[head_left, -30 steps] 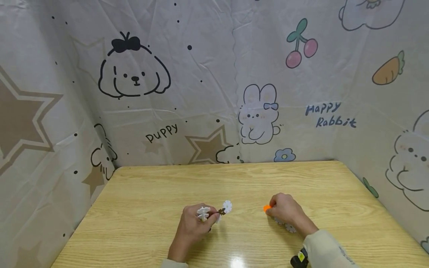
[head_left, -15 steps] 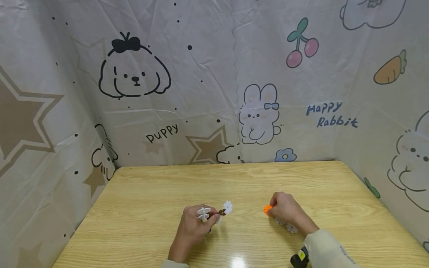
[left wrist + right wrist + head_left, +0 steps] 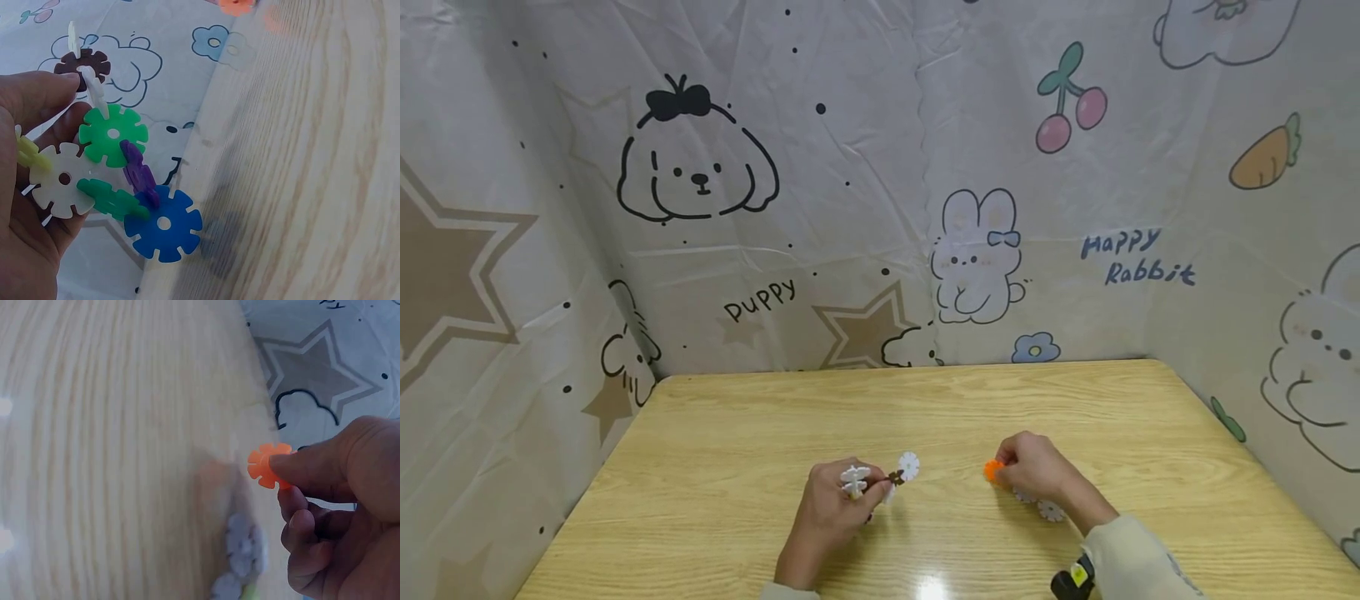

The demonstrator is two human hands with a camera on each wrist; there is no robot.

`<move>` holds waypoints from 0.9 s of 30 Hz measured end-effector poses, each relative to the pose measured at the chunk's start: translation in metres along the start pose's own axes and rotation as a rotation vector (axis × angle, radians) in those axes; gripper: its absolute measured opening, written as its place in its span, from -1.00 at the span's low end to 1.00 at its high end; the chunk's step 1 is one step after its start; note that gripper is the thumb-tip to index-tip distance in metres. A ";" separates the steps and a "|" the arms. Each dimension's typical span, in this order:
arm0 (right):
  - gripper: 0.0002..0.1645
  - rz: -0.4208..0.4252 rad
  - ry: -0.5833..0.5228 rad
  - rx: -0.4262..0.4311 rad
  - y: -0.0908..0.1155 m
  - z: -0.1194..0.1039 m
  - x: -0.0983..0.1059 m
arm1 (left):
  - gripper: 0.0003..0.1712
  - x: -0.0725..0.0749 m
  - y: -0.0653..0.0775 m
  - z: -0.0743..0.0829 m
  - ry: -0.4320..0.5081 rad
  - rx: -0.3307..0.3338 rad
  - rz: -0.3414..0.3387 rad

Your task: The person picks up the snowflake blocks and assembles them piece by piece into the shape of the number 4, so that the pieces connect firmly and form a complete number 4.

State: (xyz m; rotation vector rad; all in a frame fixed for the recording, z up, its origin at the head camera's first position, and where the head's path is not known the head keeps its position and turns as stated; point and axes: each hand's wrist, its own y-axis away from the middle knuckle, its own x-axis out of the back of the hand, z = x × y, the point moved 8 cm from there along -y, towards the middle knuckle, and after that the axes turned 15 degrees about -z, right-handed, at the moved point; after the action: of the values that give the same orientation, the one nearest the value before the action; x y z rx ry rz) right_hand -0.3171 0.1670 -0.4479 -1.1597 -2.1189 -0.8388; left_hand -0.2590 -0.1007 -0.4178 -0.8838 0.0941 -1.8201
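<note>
Left hand (image 3: 833,508): toward 9 o'clock on the tabletop (image 3: 925,408); fingers clamped on a cluster of linked notched discs (image 3: 115,156), close beside the brown disc (image 3: 92,61). Left wrist view, dial centred on the green disc (image 3: 97,136): brown at 11, purple disc (image 3: 139,174) and blue disc (image 3: 156,242) both toward 5, white disc (image 3: 51,190) between 7 and 8.

Right hand (image 3: 1039,467): at 3 o'clock from the left hand; thumb and a finger pinch one orange disc (image 3: 260,467) (thumb across its face, so part is hidden). Orange disc sits at 9 o'clock of that hand, apart from the cluster. Loose-lying white discs (image 3: 240,550) on the tabletop at 6 o'clock from the right hand, partly covered; count uncertain. Patterned cloth (image 3: 865,150) hangs at 12.
</note>
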 end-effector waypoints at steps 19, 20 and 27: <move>-0.88 0.004 -0.054 0.264 0.015 -0.073 0.009 | -0.88 -0.002 0.000 -0.002 -0.008 0.057 -0.017; -0.88 0.005 -0.057 0.266 0.016 -0.074 0.010 | -0.87 -0.002 0.000 -0.002 -0.009 0.055 -0.019; -0.89 0.012 -0.075 0.281 0.018 -0.086 0.010 | -0.86 -0.003 0.000 0.000 -0.006 0.044 -0.027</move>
State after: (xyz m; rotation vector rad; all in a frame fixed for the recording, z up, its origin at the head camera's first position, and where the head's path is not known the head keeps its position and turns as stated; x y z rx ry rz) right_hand -0.2897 0.1153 -0.3817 -1.0678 -2.2031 -0.4775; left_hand -0.2589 -0.0980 -0.4191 -0.8636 0.0386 -1.8373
